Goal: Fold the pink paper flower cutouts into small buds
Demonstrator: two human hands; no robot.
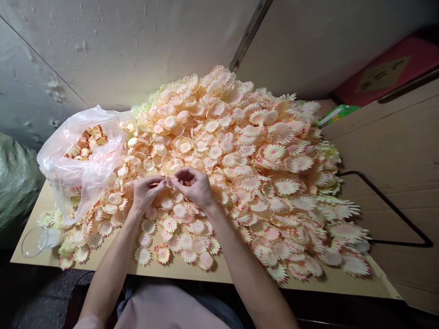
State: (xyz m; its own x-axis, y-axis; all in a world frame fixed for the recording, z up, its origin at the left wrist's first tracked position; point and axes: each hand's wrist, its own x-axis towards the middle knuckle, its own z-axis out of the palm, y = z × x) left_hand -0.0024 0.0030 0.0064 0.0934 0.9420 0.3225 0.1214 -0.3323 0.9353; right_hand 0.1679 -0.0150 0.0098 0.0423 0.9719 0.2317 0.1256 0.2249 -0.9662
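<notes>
A large heap of pale pink and cream flower-like pieces (240, 160) with toothed, red-tipped edges covers most of the table. Over the heap's near left part, my left hand (148, 191) and my right hand (195, 186) meet fingertip to fingertip. Both pinch a small pale petal piece (168, 181) between them; its exact shape is hard to make out. Separate flower pieces lie just below my hands, one with a redder rim (162, 253) close to the table's front edge.
At the left, an open plastic bag (113, 160) holds small stacked pieces (92, 142). A clear cup (36, 242) lies on its side on the wooden table (192, 270). A bent black metal bar (394, 208) and cardboard (404, 173) stand at the right, a wall (120, 50) behind.
</notes>
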